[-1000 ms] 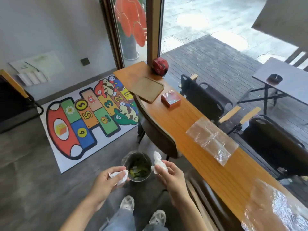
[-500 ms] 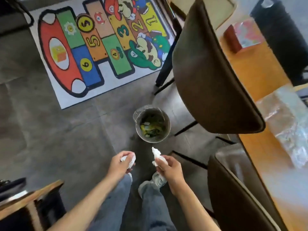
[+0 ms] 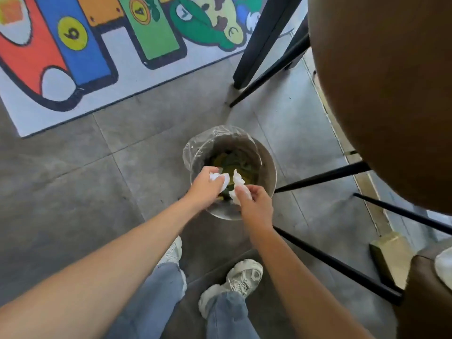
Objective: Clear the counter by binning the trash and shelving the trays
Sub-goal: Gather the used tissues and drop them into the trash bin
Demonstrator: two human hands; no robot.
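Both hands over the lined bin (image 3: 265, 165). My left hand (image 3: 204, 187) and right hand (image 3: 254, 204) each pinch a crumpled tissue (image 3: 238, 182), fingers clamped. Light, soft, compressible; any fold grips fine.

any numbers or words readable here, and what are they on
"6" in a yellow circle on the blue panel of the floor mat.
"4" in a yellow circle on the mat's green panel.
Nothing readable on the bin, tissues or shoes.
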